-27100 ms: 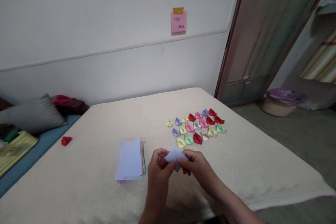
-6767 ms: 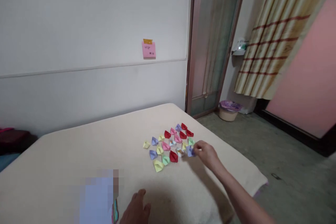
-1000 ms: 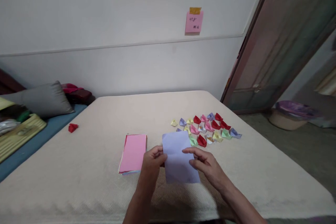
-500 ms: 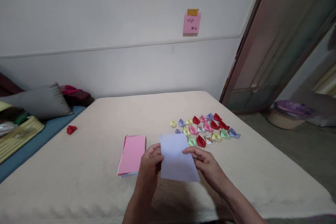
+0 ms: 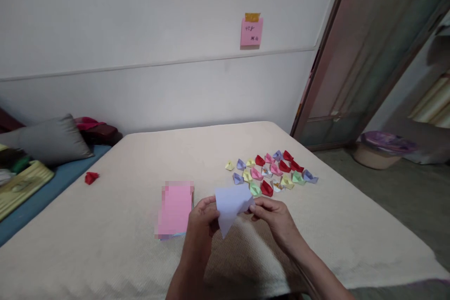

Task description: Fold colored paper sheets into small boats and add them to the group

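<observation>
Both of my hands hold a pale lilac sheet of paper (image 5: 231,204) just above the cream bed cover (image 5: 316,225). My left hand (image 5: 201,219) pinches its left edge and my right hand (image 5: 273,215) pinches its right edge. The sheet is bent, with one corner pointing down between my hands. A stack of paper sheets (image 5: 175,208) with a pink one on top lies just left of my left hand. Beyond my right hand lies a cluster of several small folded paper boats (image 5: 270,173) in red, pink, yellow, green and lilac.
A lone red folded piece (image 5: 91,177) lies at the bed's left edge. A grey pillow (image 5: 52,139) and a yellow box (image 5: 21,186) sit on the blue surface at the left. A pink note (image 5: 251,31) hangs on the wall. A basin (image 5: 380,148) stands on the floor by the door.
The flat lilac sheet has been bent over between my hands, its lower part now folded to a downward point. My hands stayed in about the same place.
</observation>
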### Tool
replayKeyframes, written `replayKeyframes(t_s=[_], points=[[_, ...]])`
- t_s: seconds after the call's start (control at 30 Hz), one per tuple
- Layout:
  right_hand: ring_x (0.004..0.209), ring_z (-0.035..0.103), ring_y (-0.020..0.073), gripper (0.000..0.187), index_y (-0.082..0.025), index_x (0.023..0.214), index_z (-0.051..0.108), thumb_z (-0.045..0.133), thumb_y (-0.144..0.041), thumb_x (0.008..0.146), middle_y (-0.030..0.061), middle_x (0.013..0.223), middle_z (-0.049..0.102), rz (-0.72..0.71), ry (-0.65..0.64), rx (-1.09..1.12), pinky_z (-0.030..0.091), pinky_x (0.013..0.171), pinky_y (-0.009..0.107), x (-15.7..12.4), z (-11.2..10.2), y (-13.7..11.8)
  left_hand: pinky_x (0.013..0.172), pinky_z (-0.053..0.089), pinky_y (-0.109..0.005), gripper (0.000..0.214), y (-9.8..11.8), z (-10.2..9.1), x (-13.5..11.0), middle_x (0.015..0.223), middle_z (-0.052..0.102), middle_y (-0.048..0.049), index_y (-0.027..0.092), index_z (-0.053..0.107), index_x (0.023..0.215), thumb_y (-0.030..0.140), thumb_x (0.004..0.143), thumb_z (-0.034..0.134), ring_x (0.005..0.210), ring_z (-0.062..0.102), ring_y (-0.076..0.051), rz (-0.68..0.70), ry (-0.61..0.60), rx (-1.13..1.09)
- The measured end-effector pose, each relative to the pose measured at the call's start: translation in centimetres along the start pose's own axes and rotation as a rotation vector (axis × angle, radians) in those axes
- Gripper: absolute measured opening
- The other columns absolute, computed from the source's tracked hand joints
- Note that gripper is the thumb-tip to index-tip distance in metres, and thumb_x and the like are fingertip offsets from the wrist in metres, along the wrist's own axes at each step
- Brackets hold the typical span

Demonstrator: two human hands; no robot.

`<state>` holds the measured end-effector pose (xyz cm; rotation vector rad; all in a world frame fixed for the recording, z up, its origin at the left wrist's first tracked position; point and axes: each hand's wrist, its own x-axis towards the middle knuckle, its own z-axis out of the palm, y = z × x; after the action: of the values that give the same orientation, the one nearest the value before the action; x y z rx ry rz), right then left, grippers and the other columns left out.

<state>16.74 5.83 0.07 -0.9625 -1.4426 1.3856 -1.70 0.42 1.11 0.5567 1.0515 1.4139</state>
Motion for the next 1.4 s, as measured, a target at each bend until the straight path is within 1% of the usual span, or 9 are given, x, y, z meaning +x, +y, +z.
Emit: replayKeyframes(t_s=[0.23, 0.37, 0.43, 0.67, 0.8, 0.9, 1.07, 1.3, 1.4], points=[[0.057, 0.060, 0.0155, 0.025, -0.014, 0.072, 0.069, 0.070, -0.039, 0.072, 0.0065, 0.066, 0.070, 0.093, 0.058, 0.164, 0.043, 0.052, 0.024, 0.0, 0.3, -0.2, 0.064, 0.045, -0.025, 0.063, 0.3, 0.4, -0.1, 0.092, 0.067, -0.0046, 0.023, 0.051, 0.122, 0.018, 0.062, 0.068, 0.076, 0.063, -0.018, 0.077, -0.039, 0.081], [0.052, 0.058, 0.0129, 0.028, -0.013, 0.067, 0.067, 0.072, -0.041, 0.070, 0.0061, 0.064, 0.068, 0.136, 0.095, 0.222, 0.040, 0.048, 0.021, 0.0, 0.7, 0.2, 0.061, 0.042, -0.024, 0.018, -0.4, 0.2, 0.4, 0.069, 0.064, -0.0030, 0.014, 0.068, 0.080, 0.027, 0.067, 0.067, 0.065, 0.056, -0.014, 0.161, -0.027, 0.422], [0.051, 0.057, 0.0121, 0.028, -0.013, 0.066, 0.066, 0.072, -0.040, 0.070, 0.0058, 0.063, 0.068, 0.148, 0.091, 0.237, 0.039, 0.047, 0.021, 0.0, 0.7, 0.3, 0.058, 0.041, -0.025, 0.022, -0.8, 0.0, 0.6, 0.059, 0.059, -0.0021, 0.014, 0.063, 0.061, 0.033, 0.072, 0.064, 0.059, 0.052, -0.013, 0.157, 0.008, 0.521], [0.056, 0.059, 0.0138, 0.024, -0.014, 0.068, 0.064, 0.075, -0.035, 0.066, 0.0035, 0.061, 0.066, 0.197, 0.056, 0.209, 0.039, 0.049, 0.021, -0.1, 1.0, 0.6, 0.055, 0.039, -0.023, 0.026, -1.3, -0.2, 0.6, 0.054, 0.057, 0.0004, 0.015, 0.053, 0.057, 0.033, 0.068, 0.068, 0.053, 0.050, -0.010, 0.043, 0.065, 0.337], [0.052, 0.056, 0.0129, 0.025, -0.017, 0.063, 0.055, 0.076, -0.029, 0.062, -0.0022, 0.055, 0.059, 0.170, 0.179, 0.242, 0.039, 0.049, 0.022, -0.1, 1.8, 0.9, 0.052, 0.037, -0.022, 0.020, -1.6, 0.5, 0.4, 0.052, 0.055, 0.0031, 0.016, 0.051, 0.061, 0.025, 0.067, 0.068, 0.052, 0.050, -0.010, 0.098, 0.067, 0.307], [0.048, 0.052, 0.0109, 0.028, -0.019, 0.078, 0.053, 0.074, -0.023, 0.061, -0.0047, 0.058, 0.059, 0.157, 0.241, 0.297, 0.038, 0.047, 0.021, -0.2, 2.3, 1.0, 0.054, 0.039, -0.023, 0.020, -1.6, 1.2, 0.2, 0.056, 0.058, 0.0038, 0.016, 0.055, 0.084, 0.020, 0.067, 0.066, 0.053, 0.052, -0.011, 0.156, 0.077, 0.280], [0.050, 0.046, 0.0096, 0.046, -0.018, 0.106, 0.052, 0.066, -0.013, 0.062, -0.0041, 0.062, 0.060, 0.134, 0.156, 0.313, 0.033, 0.046, 0.020, -0.3, 2.5, 0.6, 0.058, 0.039, -0.021, 0.062, -1.4, 1.2, 0.1, 0.057, 0.055, 0.0070, 0.013, 0.044, 0.124, 0.014, 0.067, 0.066, 0.055, 0.050, -0.009, 0.203, 0.134, 0.151], [0.055, 0.046, 0.0113, 0.050, -0.017, 0.109, 0.049, 0.063, -0.010, 0.061, -0.0036, 0.066, 0.061, 0.115, 0.179, 0.345, 0.033, 0.049, 0.021, -0.8, 3.6, 0.1, 0.062, 0.044, -0.023, 0.038, -2.3, 1.8, -0.5, 0.088, 0.065, -0.0038, 0.017, 0.062, 0.103, 0.023, 0.067, 0.070, 0.071, 0.058, -0.012, 0.069, 0.114, -0.096], [0.056, 0.046, 0.0115, 0.049, -0.018, 0.108, 0.050, 0.065, -0.010, 0.062, -0.0042, 0.065, 0.060, 0.100, 0.173, 0.339, 0.033, 0.050, 0.022, -0.9, 4.0, 0.4, 0.062, 0.044, -0.023, 0.018, -3.0, 2.3, -0.7, 0.077, 0.063, -0.0025, 0.015, 0.067, 0.081, 0.024, 0.066, 0.071, 0.069, 0.057, -0.012, 0.035, 0.113, -0.078]])
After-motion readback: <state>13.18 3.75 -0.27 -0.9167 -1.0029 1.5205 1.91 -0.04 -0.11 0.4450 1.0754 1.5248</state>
